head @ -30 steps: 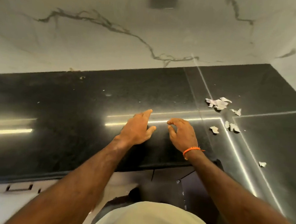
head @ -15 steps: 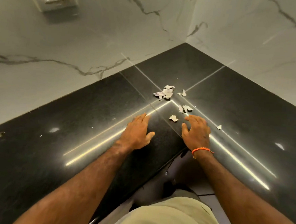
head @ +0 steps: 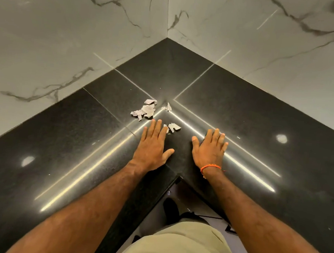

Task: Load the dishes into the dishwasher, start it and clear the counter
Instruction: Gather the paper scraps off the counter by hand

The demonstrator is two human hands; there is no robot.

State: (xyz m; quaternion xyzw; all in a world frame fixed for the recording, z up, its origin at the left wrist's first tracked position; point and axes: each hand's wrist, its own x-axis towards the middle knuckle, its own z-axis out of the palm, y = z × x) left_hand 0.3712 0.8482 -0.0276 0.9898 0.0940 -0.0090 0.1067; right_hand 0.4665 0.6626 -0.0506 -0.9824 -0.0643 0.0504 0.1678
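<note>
1. The polished black stone L-shaped desk fills the corner beneath white marble-veined wall tiles.
2. The left hand lies flat on the desk, fingers straight and close together, thumb spread to the side — its fingertips touch a small torn scrap of pale paper.
3. The right hand also lies flat, fingers straight and slightly fanned, holding nothing; a thin orange thread bracelet circles its wrist.
4. A larger cluster of crumpled pale paper scraps sits just beyond the left hand, with one tiny scrap near it — all close to the desk's inner corner.
</note>
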